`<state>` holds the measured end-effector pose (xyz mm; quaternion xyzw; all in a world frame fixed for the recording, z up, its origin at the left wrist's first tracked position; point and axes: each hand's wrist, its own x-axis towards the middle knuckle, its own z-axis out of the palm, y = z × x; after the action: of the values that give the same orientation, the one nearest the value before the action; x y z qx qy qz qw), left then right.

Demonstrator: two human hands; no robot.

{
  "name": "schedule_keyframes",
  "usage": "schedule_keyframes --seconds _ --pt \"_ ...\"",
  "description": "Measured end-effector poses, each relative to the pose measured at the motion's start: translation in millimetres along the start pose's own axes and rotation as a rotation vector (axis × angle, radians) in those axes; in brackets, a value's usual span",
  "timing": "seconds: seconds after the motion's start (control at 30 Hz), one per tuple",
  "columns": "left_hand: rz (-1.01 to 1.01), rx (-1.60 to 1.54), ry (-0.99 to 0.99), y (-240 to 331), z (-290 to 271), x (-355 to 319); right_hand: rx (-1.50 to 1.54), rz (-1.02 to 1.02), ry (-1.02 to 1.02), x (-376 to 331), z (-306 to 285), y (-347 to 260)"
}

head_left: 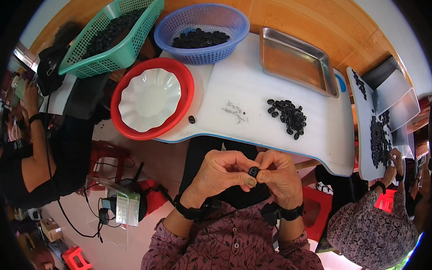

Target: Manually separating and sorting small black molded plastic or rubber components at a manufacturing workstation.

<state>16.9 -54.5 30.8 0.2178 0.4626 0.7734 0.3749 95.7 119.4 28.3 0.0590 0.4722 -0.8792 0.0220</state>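
Above my lap, my left hand (223, 175) and my right hand (280, 178) meet, thumbs and fingertips pinched on a small black ring-like part (254, 171). The fingers cover some of it, so its exact kind cannot be made out. Beyond my hands, a loose pile of similar black parts (291, 118) lies on the white table (214, 94). Left of that pile are thin pale scraps (235, 112). One single black oval part (191, 119) rests near the table's front edge, beside a red basin (188, 100) with a white fluted bowl (150, 99) in it.
At the back stand a blue-purple basket (229, 32) and a green basket (87, 65), both holding black parts. A steel tray (270, 61) sits at the back right. On the right, a person (371, 229) works at another board with black parts. Another person (36, 174) is at the left.
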Motion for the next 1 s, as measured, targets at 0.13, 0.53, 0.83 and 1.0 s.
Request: schedule_keyframes --seconds 0.13,0.53,0.83,1.0 --pt "-0.001 -0.023 -0.013 0 2 0 0.058 0.029 -0.035 0 -1 -1" --pt "0.106 0.100 0.009 0 13 3 0.129 -0.011 -0.065 1 -7 1" --pt "0.086 0.085 0.091 1 17 2 0.130 -0.089 0.037 -5 0 3" --pt "0.063 0.101 0.106 2 20 2 0.021 -0.146 0.049 -6 1 2"
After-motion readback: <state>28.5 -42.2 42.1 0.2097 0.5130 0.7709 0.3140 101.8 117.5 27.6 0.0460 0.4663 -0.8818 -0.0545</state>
